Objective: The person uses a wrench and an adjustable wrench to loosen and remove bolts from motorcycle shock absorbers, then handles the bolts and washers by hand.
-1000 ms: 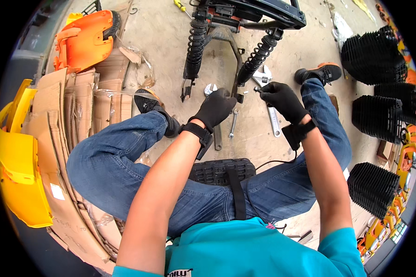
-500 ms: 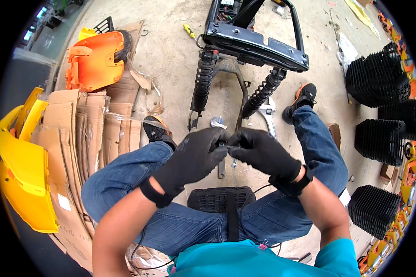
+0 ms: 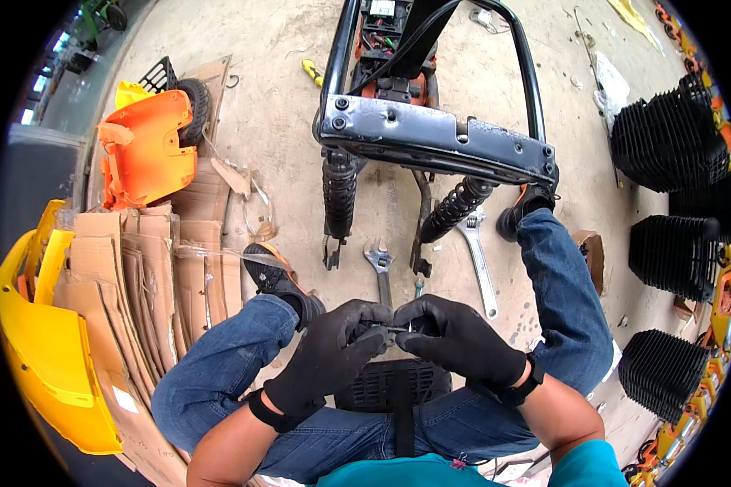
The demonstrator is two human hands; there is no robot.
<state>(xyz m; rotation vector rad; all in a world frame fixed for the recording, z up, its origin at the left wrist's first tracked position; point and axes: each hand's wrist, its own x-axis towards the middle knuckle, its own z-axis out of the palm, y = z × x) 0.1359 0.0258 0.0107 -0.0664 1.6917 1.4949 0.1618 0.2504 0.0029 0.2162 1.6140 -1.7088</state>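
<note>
Two adj. wrenches [image 3: 478,264] & blk frame [image 3: 430,130] ahead – L hand [image 3: 326,351], R hand [image 3: 464,339] both pinched on small part [image 3: 397,329].

Blk gloves [image 3: 321,361], teal tee [image 3: 589,467], jeans [image 3: 211,365]

Bright, even light on the floor [image 3: 276,178], shadows soft! Glare runs white along the frame [image 3: 422,123], bright patches glow at upper left. Between my dark left glove [image 3: 326,351] and right glove [image 3: 464,339], the piece [image 3: 396,329] is too tiny to make out. Outer edges bow hard into black!
</note>
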